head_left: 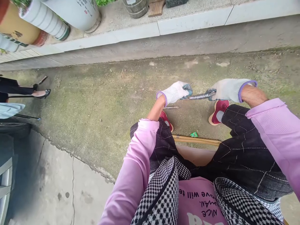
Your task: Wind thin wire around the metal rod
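Both my hands wear white knit gloves with grey fingertips. My left hand [175,92] is closed around one end of a short ridged metal rod [198,96]. My right hand [227,89] grips the other end, so the rod lies level between them above the ground. I sit with my knees apart, in pink sleeves and dark quilted trousers, my red shoes [218,112] on the concrete. A thin metal piece [172,107] lies on the ground just below my left hand.
The wooden seat edge [197,140] shows between my legs, with a small green scrap [193,134] near it. Large ceramic pots [44,18] stand beyond a raised kerb [150,31]. Another person's foot in a black shoe [42,93] is at the left. A vehicle tyre [14,128] sits at the left edge.
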A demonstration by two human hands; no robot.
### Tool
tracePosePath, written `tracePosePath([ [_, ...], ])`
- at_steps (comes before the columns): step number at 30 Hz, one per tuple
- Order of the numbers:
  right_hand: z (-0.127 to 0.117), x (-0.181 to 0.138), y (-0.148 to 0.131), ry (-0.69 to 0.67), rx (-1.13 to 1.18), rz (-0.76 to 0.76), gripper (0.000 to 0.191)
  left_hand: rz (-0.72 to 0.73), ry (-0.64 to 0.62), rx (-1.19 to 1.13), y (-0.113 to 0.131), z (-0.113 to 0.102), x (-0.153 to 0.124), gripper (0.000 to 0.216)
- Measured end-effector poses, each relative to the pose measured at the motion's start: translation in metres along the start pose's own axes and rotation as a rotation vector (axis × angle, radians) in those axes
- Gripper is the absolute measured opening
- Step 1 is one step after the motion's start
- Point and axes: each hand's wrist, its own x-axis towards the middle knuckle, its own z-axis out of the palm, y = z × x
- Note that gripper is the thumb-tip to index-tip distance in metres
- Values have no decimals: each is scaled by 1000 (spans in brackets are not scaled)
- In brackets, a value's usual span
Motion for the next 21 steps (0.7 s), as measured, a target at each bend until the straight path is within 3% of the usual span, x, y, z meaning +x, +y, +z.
tracePosePath([
  [4, -14, 1, 4, 244, 13, 138, 29, -27, -47, -100, 3, 7, -1, 11],
  [6, -16, -3, 5, 368, 232, 147, 35, -11, -47, -154, 3, 8, 1, 12],
  [9, -14, -14, 5, 450, 742, -8, 33, 25, -25, -199, -2, 4, 6, 11],
  [11, -11, -21, 6, 360, 952, -149, 34, 48, -14, -178, -7, 0, 10, 12],
  [14, -7, -27, 13, 81, 974, -230, 50, 96, -9, -100, -16, -7, 15, 16],
  [17, 1, -20, 18, -116, 754, -226, 53, 123, -8, -41, -19, -12, 15, 15],
  [21, 9, -6, 13, -115, 366, -170, 24, 125, -18, 106, -13, -11, 7, 12],
])
